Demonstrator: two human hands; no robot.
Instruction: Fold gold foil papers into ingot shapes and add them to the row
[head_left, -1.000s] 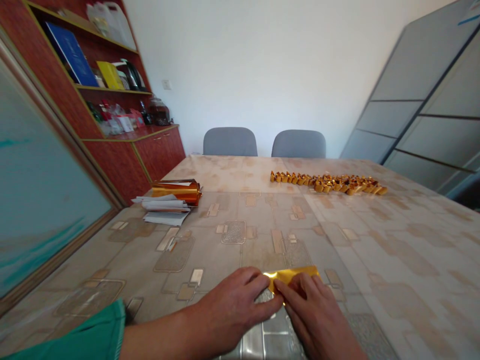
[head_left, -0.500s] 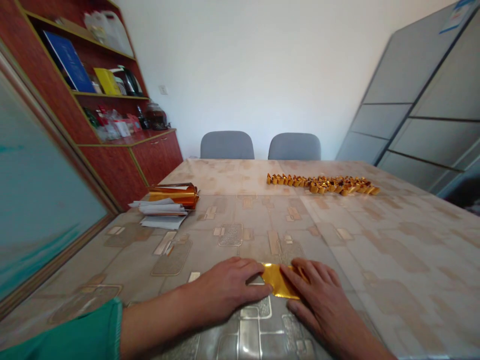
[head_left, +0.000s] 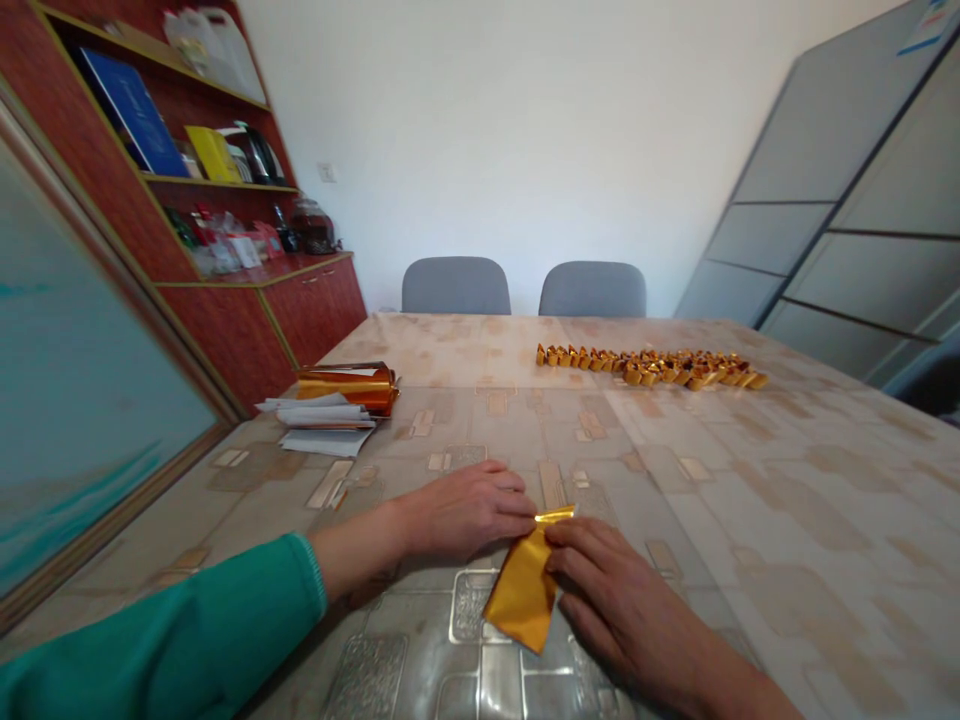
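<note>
A strip of shiny gold foil paper [head_left: 525, 588] lies on the table in front of me, slanting down toward my side, with a narrow fold along its far end. My left hand [head_left: 472, 510] has its fingers bent together at the upper left corner, gripping the folded end. At the right edge, the fingers of my right hand [head_left: 611, 590] press on the foil just below the fold; the thumb sits lower, beside the sheet. The left fingertips are partly hidden.
Several folded gold foil pieces [head_left: 675, 368] stand in rows at the table's far right. At the left lie a gold foil bundle [head_left: 349, 388] and white papers [head_left: 326, 425]. Two grey chairs [head_left: 456, 287] stand behind the patterned table [head_left: 810, 500]; a red cabinet [head_left: 315, 300] is at left.
The foil has turned from lying crosswise to pointing toward me, and its far end now shows a fold. My left hand moved farther away; my right hand shifted slightly left.
</note>
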